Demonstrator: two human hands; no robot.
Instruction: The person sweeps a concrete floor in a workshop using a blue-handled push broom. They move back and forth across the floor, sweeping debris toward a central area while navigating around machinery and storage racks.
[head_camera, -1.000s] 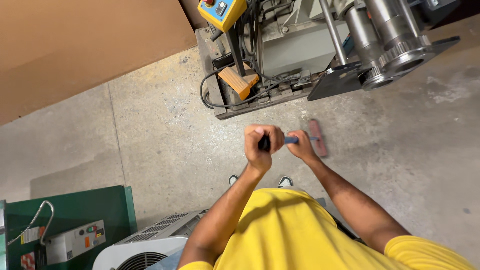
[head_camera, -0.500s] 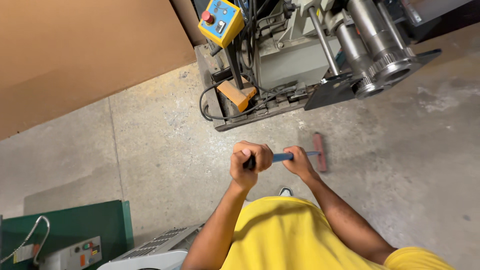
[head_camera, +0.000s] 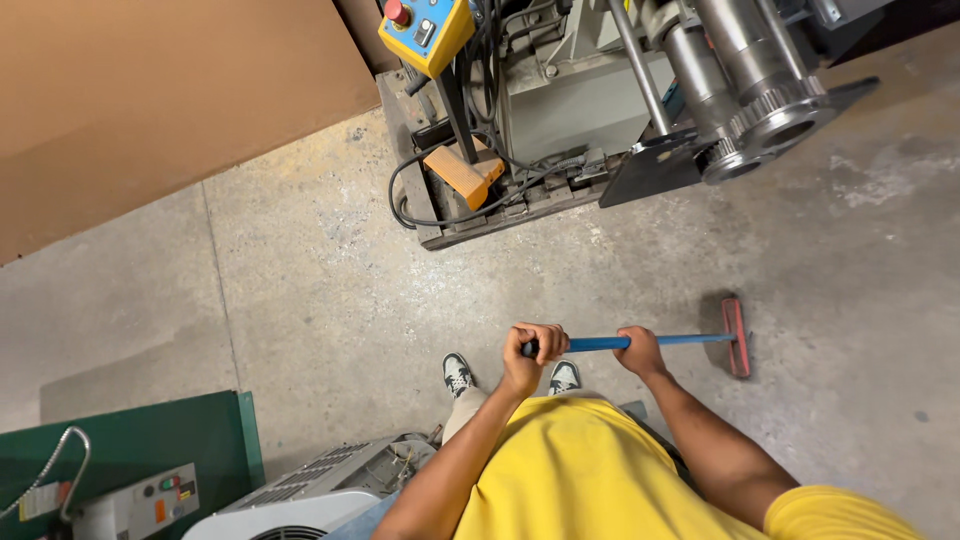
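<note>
A: Where is the broom (head_camera: 735, 337) sitting?

B: On the concrete floor (head_camera: 330, 300), right of the shoes. Left hand (head_camera: 533, 352) and right hand (head_camera: 640, 350) are both clamping the blue handle.

A: Keeping the head flat is helping.

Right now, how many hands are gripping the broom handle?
2: the left hand wraps the near end of the blue broom handle, the right hand grips it further along, toward the red head.
</note>
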